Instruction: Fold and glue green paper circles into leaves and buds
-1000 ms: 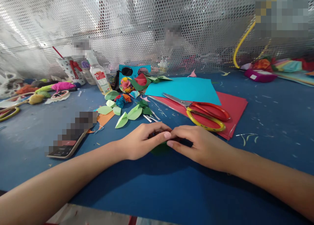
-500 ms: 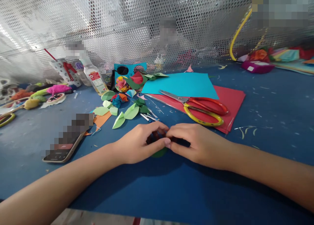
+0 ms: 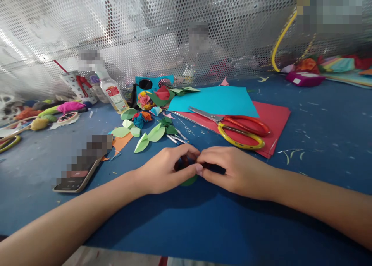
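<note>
My left hand (image 3: 170, 168) and my right hand (image 3: 232, 171) meet at the fingertips, low over the blue table. Their fingers are curled in a pinch around a small piece that they mostly hide. A rounded green paper piece (image 3: 189, 181) shows under my left thumb, with something dark reddish in the shadow between the fingers. Just beyond the hands lie pens (image 3: 174, 139) and light green paper leaves (image 3: 156, 133). Scissors (image 3: 242, 131) with one red and one yellow handle rest on red paper (image 3: 277, 120) and blue paper (image 3: 215, 99).
On the left lies a phone (image 3: 84, 165); behind it stand a glue bottle (image 3: 112, 91) and a patterned cup (image 3: 76, 86). Paper flowers (image 3: 142, 118) sit at mid-left. A purple object (image 3: 305, 79) is at the back right, before a perforated metal panel (image 3: 162, 22).
Both hands keep almost the same place and pinch. The view has shifted very slightly; nothing else has visibly moved.
</note>
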{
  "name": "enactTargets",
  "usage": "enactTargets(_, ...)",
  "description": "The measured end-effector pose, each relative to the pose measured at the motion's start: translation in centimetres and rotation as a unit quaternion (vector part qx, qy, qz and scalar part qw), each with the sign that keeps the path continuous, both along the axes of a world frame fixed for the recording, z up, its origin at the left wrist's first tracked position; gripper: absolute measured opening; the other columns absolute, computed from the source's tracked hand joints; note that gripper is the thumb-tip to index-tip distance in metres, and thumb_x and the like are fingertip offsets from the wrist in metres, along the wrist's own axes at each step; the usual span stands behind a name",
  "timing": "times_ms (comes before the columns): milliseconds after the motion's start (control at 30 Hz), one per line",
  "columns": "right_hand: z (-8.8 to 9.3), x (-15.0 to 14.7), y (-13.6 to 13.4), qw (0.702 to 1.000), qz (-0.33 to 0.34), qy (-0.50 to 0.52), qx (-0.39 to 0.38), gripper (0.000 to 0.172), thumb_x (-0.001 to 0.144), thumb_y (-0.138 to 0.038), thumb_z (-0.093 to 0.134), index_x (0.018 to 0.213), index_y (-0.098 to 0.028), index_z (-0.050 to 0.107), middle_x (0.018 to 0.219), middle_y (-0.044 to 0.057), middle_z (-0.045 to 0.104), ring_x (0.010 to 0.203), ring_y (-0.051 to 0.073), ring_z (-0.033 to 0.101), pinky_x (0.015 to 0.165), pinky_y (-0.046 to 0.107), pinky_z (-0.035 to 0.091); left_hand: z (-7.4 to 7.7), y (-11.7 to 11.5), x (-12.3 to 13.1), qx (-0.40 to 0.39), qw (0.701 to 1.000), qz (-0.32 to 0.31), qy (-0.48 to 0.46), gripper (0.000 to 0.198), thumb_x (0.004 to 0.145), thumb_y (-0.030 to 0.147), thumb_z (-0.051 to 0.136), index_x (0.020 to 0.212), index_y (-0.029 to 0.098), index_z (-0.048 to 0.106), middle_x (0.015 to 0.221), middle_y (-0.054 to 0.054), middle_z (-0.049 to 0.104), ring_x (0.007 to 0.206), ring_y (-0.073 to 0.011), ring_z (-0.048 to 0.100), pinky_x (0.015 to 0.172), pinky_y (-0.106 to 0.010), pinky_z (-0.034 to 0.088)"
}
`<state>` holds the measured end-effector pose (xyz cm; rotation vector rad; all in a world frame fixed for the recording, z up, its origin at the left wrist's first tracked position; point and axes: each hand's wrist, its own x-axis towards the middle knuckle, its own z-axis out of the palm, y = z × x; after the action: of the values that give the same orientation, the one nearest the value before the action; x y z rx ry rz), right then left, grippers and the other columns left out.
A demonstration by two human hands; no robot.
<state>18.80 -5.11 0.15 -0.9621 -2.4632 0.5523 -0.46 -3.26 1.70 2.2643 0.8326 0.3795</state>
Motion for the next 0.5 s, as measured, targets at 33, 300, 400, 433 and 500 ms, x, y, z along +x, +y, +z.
enactTargets(33, 0.00, 0.00, 0.00, 1.000, 0.000, -0.005, 0.001, 0.018, 0.085, -0.022, 0.044, 0.082, -0.017, 0.061, 0.075, 0.004, 0.061, 0.070, 0.016, 0.055, 0.062, 0.028, 0.041, -0.02, -0.01, -0.01, 0.001, 1.000, -0.001, -0.001, 0.025, 0.084, 0.036, 0.045, 0.100, 0.017, 0.050, 0.088, -0.004, 0.059, 0.073, -0.0133, 0.053, 0.064, -0.025, 0.043)
enactTargets(300, -0.11, -0.03, 0.08, 1.000, 0.001, -0.009, 0.002, 0.019, 0.085, -0.023, 0.043, 0.078, -0.017, 0.059, 0.073, 0.003, 0.060, 0.069, 0.015, 0.054, 0.062, 0.028, 0.041, -0.10, -0.07, -0.04, -0.001, 1.000, -0.001, -0.004, 0.025, 0.084, 0.036, 0.044, 0.099, 0.017, 0.050, 0.087, -0.004, 0.060, 0.072, -0.0133, 0.054, 0.064, -0.025, 0.043)
enactTargets(400, -0.13, -0.01, 0.07, 1.000, 0.001, -0.008, 0.003, 0.019, 0.085, -0.023, 0.043, 0.078, -0.017, 0.059, 0.073, 0.004, 0.060, 0.068, 0.015, 0.054, 0.061, 0.028, 0.041, -0.13, -0.01, -0.01, -0.001, 1.000, 0.000, -0.005, 0.025, 0.084, 0.036, 0.045, 0.099, 0.017, 0.050, 0.087, -0.004, 0.060, 0.072, -0.0136, 0.054, 0.063, -0.025, 0.043)
enactTargets(433, -0.12, -0.01, 0.07, 1.000, 0.001, -0.008, 0.004, 0.019, 0.085, -0.023, 0.043, 0.078, -0.017, 0.059, 0.073, 0.004, 0.060, 0.068, 0.015, 0.054, 0.061, 0.028, 0.041, -0.14, 0.00, -0.01, -0.002, 1.000, 0.000, -0.006, 0.025, 0.084, 0.036, 0.045, 0.099, 0.017, 0.050, 0.087, -0.004, 0.060, 0.072, -0.0138, 0.054, 0.064, -0.025, 0.044)
enactTargets(500, -0.10, 0.01, 0.06, 1.000, 0.003, -0.008, 0.006, 0.019, 0.085, -0.023, 0.043, 0.078, -0.017, 0.059, 0.073, 0.003, 0.060, 0.069, 0.015, 0.054, 0.062, 0.028, 0.041, -0.15, 0.00, -0.02, -0.002, 1.000, 0.001, -0.006, 0.025, 0.084, 0.036, 0.045, 0.099, 0.017, 0.050, 0.088, -0.005, 0.060, 0.074, -0.0142, 0.055, 0.065, -0.026, 0.044)
